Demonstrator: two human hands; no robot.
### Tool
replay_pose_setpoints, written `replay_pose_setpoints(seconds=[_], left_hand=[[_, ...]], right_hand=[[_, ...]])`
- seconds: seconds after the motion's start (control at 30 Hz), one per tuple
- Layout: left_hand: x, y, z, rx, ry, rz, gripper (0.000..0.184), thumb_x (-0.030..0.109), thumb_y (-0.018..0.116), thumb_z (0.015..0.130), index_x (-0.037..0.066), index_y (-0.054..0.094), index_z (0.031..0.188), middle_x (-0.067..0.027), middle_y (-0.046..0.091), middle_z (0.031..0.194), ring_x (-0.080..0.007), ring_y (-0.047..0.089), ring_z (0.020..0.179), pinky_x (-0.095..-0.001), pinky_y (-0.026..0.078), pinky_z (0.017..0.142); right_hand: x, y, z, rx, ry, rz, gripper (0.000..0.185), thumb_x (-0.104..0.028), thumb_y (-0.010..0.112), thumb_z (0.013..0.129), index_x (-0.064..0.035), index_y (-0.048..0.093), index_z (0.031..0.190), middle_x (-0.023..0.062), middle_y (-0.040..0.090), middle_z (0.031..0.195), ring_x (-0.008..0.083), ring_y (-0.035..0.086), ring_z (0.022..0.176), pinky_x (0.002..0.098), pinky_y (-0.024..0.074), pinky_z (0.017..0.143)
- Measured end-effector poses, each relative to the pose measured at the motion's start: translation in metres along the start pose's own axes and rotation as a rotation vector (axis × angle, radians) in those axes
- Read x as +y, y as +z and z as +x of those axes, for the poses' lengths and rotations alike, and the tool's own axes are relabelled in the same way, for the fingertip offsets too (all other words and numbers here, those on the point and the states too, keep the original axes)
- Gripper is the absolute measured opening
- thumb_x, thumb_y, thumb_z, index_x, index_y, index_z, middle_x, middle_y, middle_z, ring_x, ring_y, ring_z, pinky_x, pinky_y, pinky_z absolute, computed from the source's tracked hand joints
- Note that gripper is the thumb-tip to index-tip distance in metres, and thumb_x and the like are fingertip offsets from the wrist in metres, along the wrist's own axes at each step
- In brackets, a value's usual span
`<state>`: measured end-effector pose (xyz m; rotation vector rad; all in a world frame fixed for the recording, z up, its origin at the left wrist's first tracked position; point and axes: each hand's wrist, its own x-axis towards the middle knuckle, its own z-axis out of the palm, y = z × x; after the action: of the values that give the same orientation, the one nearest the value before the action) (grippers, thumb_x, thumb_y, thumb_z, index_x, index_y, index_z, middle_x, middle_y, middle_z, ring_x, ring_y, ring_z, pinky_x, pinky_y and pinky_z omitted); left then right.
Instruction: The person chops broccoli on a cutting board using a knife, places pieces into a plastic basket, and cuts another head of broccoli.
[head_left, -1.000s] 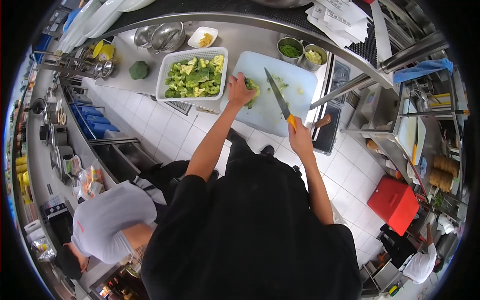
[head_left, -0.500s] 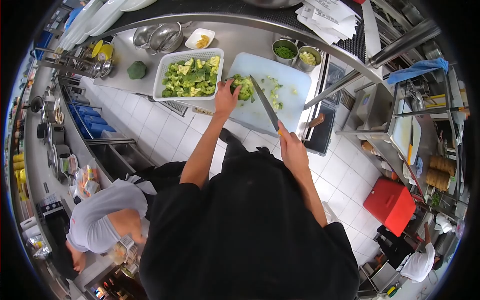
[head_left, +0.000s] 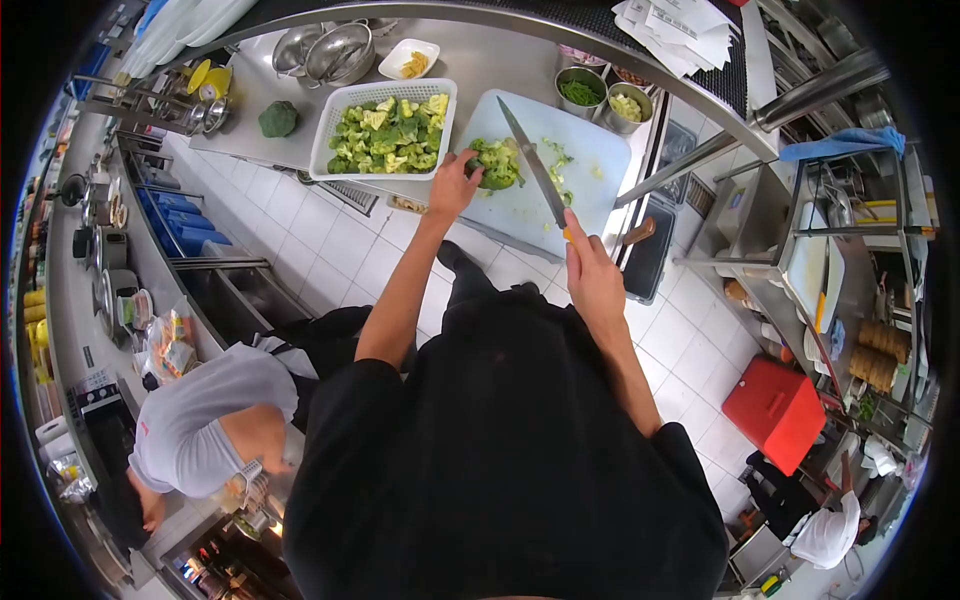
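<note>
My left hand (head_left: 456,187) is closed round the near left side of a broccoli head (head_left: 497,163), which rests on the left part of a pale blue cutting board (head_left: 600,190). In my right hand (head_left: 597,279) is a long kitchen knife (head_left: 538,163) with an orange handle. Its blade slants across the board just right of the broccoli, tip pointing away from me. Small green scraps (head_left: 559,160) lie to the right of the blade. Left of the board, a white perforated basket (head_left: 318,150) holds many cut broccoli florets (head_left: 385,138).
Behind the board stand metal tubs of chopped greens (head_left: 579,92) and pale pieces (head_left: 627,106). A whole broccoli head (head_left: 278,119), metal bowls (head_left: 340,55) and a white dish (head_left: 431,48) sit farther left. One co-worker (head_left: 215,415) bends at the left counter; another (head_left: 822,530) is far right.
The knife has slid forward, its tip now farther across the board and beyond the broccoli. My left hand stays at the broccoli. The whole view has shifted slightly.
</note>
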<state>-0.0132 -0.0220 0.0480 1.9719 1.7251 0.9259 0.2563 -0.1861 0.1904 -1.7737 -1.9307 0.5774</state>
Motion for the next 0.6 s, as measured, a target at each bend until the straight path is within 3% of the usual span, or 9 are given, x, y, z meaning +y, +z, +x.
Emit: replay_pose_setpoints(seconds=[0.17,0.27,0.37,0.47,0.6], left_hand=[[-0.004,-0.003,-0.001,-0.016,-0.025,-0.076,0.036,0.016,0.078,0.089,0.009,0.064,0.121,-0.0219,0.066,0.098,-0.0374,0.071,0.086,-0.0477,0.056,0.076],[0.002,-0.007,-0.002,-0.032,-0.053,-0.081,0.036,0.019,0.080,0.088,0.009,0.065,0.120,-0.0214,0.062,0.107,-0.0372,0.067,0.097,-0.0474,0.055,0.084],[0.008,-0.010,-0.002,0.113,0.103,0.149,0.036,0.021,0.083,0.085,0.010,0.068,0.116,-0.0189,0.055,0.114,-0.0368,0.060,0.108,-0.0457,0.052,0.091],[0.004,-0.005,0.002,0.050,0.037,0.099,0.037,0.020,0.085,0.082,0.010,0.069,0.113,-0.0170,0.051,0.116,-0.0367,0.055,0.113,-0.0443,0.050,0.093],[-0.001,-0.003,0.002,0.038,0.041,-0.118,0.033,0.012,0.084,0.081,0.008,0.067,0.109,-0.0154,0.052,0.114,-0.0389,0.057,0.108,-0.0441,0.051,0.090]], right_hand=[[0.021,0.028,-0.001,-0.146,-0.045,-0.174,0.053,-0.017,0.056,0.103,-0.0267,0.046,0.154,0.0161,0.064,0.087,0.0410,0.067,0.069,0.0535,0.0551,0.063],[0.013,0.016,-0.003,-0.112,-0.044,-0.086,0.052,-0.018,0.057,0.102,-0.0266,0.048,0.153,0.0170,0.065,0.086,0.0417,0.068,0.069,0.0545,0.0553,0.064],[0.014,0.010,-0.003,-0.112,-0.034,-0.075,0.051,-0.018,0.058,0.102,-0.0267,0.050,0.152,0.0174,0.065,0.087,0.0419,0.068,0.070,0.0547,0.0555,0.065],[0.017,0.016,-0.004,-0.113,-0.043,-0.104,0.052,-0.018,0.058,0.101,-0.0266,0.049,0.152,0.0172,0.065,0.087,0.0417,0.068,0.070,0.0545,0.0555,0.065],[0.015,0.016,-0.002,-0.112,-0.029,-0.115,0.054,-0.015,0.059,0.100,-0.0269,0.050,0.151,0.0163,0.064,0.086,0.0406,0.068,0.069,0.0536,0.0555,0.064]])
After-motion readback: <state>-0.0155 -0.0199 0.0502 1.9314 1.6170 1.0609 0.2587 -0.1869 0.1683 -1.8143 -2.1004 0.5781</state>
